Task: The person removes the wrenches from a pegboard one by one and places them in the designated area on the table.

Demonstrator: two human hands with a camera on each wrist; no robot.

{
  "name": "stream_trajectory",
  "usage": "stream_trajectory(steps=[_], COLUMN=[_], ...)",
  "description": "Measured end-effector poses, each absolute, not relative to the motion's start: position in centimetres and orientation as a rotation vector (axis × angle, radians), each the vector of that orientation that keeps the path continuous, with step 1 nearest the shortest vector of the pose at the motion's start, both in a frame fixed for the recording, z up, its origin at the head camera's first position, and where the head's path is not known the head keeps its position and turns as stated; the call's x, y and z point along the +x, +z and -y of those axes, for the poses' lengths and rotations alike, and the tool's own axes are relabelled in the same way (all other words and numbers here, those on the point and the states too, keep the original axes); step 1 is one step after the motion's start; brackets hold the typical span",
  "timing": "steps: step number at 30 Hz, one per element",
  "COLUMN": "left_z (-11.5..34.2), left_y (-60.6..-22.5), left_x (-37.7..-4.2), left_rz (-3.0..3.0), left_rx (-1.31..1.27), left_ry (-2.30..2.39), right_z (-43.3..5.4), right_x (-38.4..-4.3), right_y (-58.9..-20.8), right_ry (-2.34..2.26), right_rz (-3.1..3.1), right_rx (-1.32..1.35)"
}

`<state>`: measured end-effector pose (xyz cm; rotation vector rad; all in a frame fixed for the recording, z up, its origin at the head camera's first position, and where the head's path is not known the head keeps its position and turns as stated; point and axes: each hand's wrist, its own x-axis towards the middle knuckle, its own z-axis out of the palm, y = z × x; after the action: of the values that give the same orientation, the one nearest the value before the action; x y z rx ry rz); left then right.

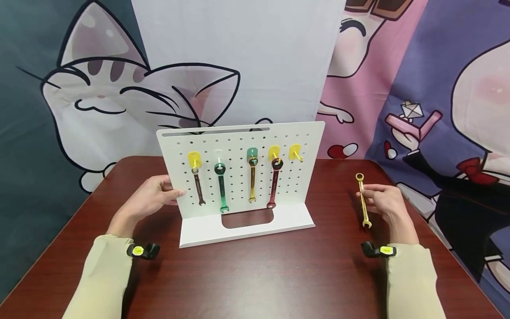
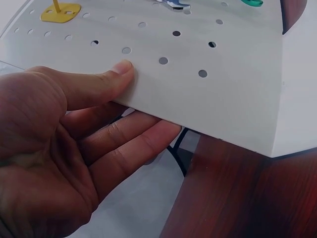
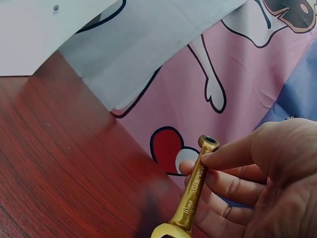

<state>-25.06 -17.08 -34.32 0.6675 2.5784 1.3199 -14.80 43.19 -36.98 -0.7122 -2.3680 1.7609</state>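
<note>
My left hand [image 1: 150, 199] grips the left edge of a white pegboard stand [image 1: 239, 133], its thumb [image 2: 121, 74] on the front face and its fingers behind. Out to the right of the board, my right hand [image 1: 384, 201] pinches a gold combination wrench [image 1: 363, 201], ring end up and open end down. Its 10mm marking shows in the right wrist view. On the board's hooks hang a dark brownish wrench [image 1: 198, 188], a green wrench [image 1: 222, 188], an amber-gold wrench [image 1: 253, 181] and a red wrench [image 1: 274, 184]. The rightmost yellow hook [image 1: 295, 152] holds nothing.
The stand's white base [image 1: 288, 217], with a rounded cutout, sits on a dark red wooden table [image 1: 255, 274]. Behind the table hangs a cartoon-printed cloth [image 1: 279, 57]. Each wrist wears a small black camera, the left camera [image 1: 149, 251] and the right camera [image 1: 370, 249].
</note>
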Motion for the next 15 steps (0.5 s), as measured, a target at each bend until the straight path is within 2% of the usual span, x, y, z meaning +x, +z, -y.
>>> stream_trajectory(steps=[15], left_z=[17.1], left_y=[-34.3], left_x=[-25.0], left_rz=[-2.573], left_rx=[0.667], left_ry=[1.317], right_z=[-44.7], right_x=[-14.6], right_y=[-38.0], right_ry=[1.637], right_rz=[2.522], right_rx=[-0.749])
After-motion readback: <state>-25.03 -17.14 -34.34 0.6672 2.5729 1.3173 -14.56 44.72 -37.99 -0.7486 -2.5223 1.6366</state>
